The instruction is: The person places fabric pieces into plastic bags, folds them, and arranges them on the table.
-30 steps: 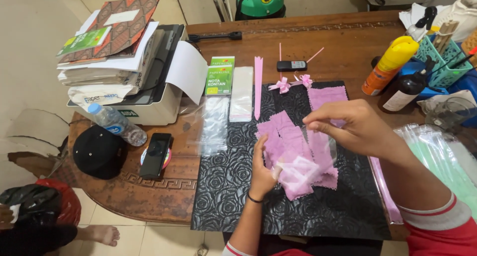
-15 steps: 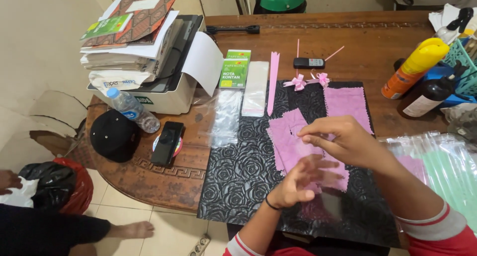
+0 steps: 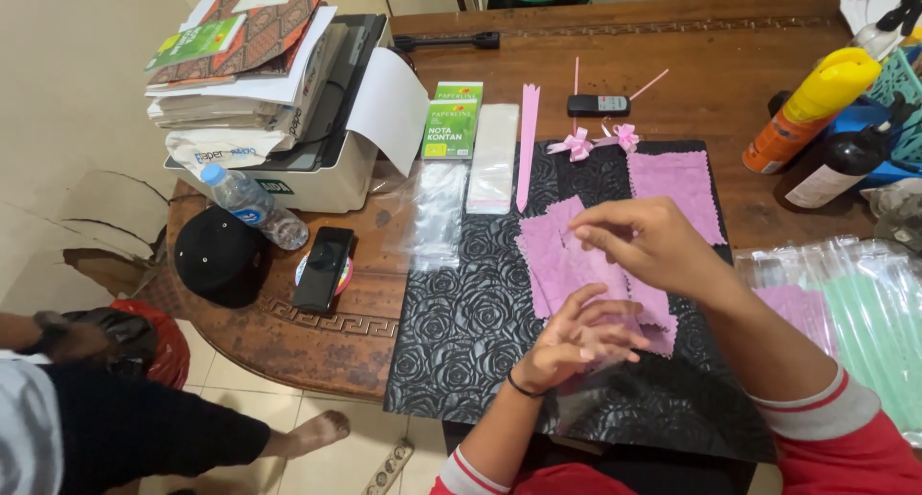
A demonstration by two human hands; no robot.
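Pink cloth squares lie overlapping on a black rose-embossed mat; one more pink square lies further back. My left hand hovers over the near edge of the pile, fingers spread against a clear plastic sleeve that hangs toward me. Just above it, my right hand has thumb and forefinger pinched together at what looks like the sleeve's upper edge. Two small pink ribbon bows sit at the mat's far edge.
A printer under stacked books stands far left, with a water bottle, black cap and phone near it. Clear sleeves, a green booklet, spray can and dark bottle. Another person's leg at lower left.
My left hand has let go of the pink cloth it held up, dropped toward me and spread its fingers on the clear sleeve. My right hand stays above it, pinching.
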